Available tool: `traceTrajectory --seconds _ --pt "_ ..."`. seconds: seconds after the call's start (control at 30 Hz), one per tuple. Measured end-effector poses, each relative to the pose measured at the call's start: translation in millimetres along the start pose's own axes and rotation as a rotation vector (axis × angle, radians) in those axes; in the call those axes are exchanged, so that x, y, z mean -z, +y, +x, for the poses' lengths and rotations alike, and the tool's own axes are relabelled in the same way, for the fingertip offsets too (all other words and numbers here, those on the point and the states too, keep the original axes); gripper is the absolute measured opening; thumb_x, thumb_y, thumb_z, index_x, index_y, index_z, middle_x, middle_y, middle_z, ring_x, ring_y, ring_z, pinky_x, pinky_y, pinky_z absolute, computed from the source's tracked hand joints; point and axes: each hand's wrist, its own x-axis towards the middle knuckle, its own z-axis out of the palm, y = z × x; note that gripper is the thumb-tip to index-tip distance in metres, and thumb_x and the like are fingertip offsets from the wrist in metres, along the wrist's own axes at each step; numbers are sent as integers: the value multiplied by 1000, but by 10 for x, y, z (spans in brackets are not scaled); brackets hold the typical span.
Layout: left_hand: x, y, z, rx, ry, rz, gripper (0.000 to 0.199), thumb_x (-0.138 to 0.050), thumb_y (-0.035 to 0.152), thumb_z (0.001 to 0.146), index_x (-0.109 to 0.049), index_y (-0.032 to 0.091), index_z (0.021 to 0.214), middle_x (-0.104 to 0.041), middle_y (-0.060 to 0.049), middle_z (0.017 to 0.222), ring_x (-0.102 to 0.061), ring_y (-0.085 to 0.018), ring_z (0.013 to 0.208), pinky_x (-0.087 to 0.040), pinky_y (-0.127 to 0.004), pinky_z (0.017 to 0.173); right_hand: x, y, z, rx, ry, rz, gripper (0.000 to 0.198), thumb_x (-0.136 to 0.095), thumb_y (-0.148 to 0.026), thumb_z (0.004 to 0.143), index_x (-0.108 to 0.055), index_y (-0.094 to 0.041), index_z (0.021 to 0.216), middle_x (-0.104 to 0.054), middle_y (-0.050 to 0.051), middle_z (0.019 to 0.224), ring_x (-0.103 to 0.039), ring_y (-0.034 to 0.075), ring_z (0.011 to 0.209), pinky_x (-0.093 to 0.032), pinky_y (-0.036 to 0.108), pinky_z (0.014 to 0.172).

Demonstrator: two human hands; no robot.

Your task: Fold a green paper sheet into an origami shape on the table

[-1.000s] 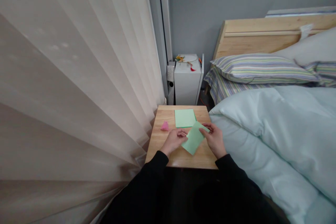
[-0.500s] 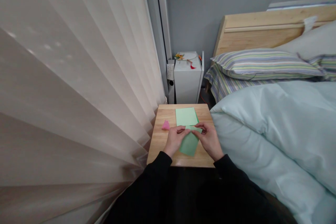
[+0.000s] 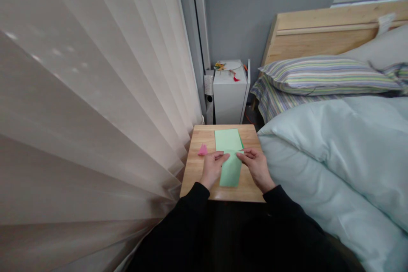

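A sheet of green paper (image 3: 231, 172) hangs between my two hands over the small wooden table. My left hand (image 3: 213, 167) pinches its upper left corner between thumb and fingers. The upper right corner is pinched by my right hand (image 3: 256, 166). Just behind the sheet, a stack of light green paper (image 3: 227, 138) lies on the table, its near edge hidden. Left of the stack sits a small pink folded paper piece (image 3: 202, 150), apart from my left hand.
The wooden table (image 3: 193, 178) stands between a pleated curtain (image 3: 127, 114) and a bed with a pale blue quilt (image 3: 350, 144). Behind it is a white cabinet (image 3: 228, 102) with small colourful items on top. A striped pillow (image 3: 325, 77) lies by the headboard.
The held green sheet has turned from a slant to nearly straight, and its top edge is more even. My right hand has shifted slightly right. The view has moved a little.
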Motion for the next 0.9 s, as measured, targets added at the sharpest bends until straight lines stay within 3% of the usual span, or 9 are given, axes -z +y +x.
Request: traceTrajectory --seconds 0.17,0.4,0.63,0.73,0.9 --pt "-13 -28 -7 27 13 -27 34 -84 45 70 -75 12 72 -68 -3 65 -53 -12 57 -37 -24 56 -15 -16 -26 -67 26 59 46 -95 -50 50 -70 -18 72 -72 2 69 -65 17 65 -55 32 67" --pt "-14 -11 -11 31 20 -23 36 -85 46 69 -74 12 72 -67 -3 65 -54 -13 57 -38 -25 57 8 -16 -19 -48 18 11 46 -92 -54 54 -71 -17 70 -71 4 68 -65 18 66 -57 34 67" --pt "11 -11 11 -25 89 36 33 -82 45 72 -71 13 70 -64 -1 63 -54 -13 59 -39 -25 58 -26 41 -20 -87 -41 6 52 -91 -61 51 -64 -19 67 -65 0 66 -61 16 63 -56 33 64" --pt "46 -6 30 -27 54 72 31 -81 44 73 -71 14 70 -66 -1 65 -55 -13 60 -40 -25 58 -10 72 -3 -44 -99 -67 53 -87 -65 54 -64 -19 68 -64 0 65 -60 16 63 -55 33 64" --pt "53 2 27 -123 -60 305 22 -82 37 73 -78 16 80 -76 -6 81 -67 -21 78 -49 -31 75 36 101 -16 80 -312 -376 40 -74 -57 76 -70 -18 69 -69 4 67 -62 19 65 -47 30 61"
